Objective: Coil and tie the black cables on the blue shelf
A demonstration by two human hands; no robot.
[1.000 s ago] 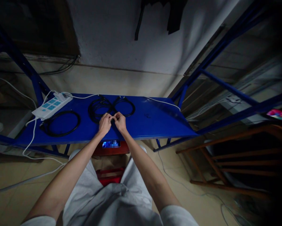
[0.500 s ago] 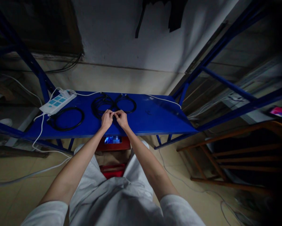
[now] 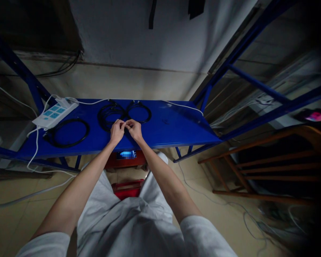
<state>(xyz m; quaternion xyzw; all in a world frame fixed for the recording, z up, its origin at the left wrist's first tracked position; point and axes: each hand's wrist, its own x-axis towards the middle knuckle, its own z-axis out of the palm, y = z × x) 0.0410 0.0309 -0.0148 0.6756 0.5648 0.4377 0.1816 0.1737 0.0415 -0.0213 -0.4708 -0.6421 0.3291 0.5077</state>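
— Both hands are together from where I sit: left hand (image 3: 117, 130) and right hand (image 3: 135, 130) meet fingertip to fingertip, curled and pinching something small and dark between them.

— What is it they pinch?

— A bit of the black cable coil (image 3: 110, 115) that lies just beyond the knuckles on the blue shelf (image 3: 173, 130), I think; the piece itself is too small and dim for me to tell. The coil touches a second black loop (image 3: 139, 111), which sits just past my right hand.

— And off to the sides?

— Well to the left of my left hand lies another black cable ring (image 3: 68, 132), flat on the shelf. Beyond that, at the far left corner, a white power strip (image 3: 52, 114) with blue sockets, its white cord hanging over the edge. Below my wrists, under the shelf's near edge, a small lit screen (image 3: 126, 154) rests on something red.
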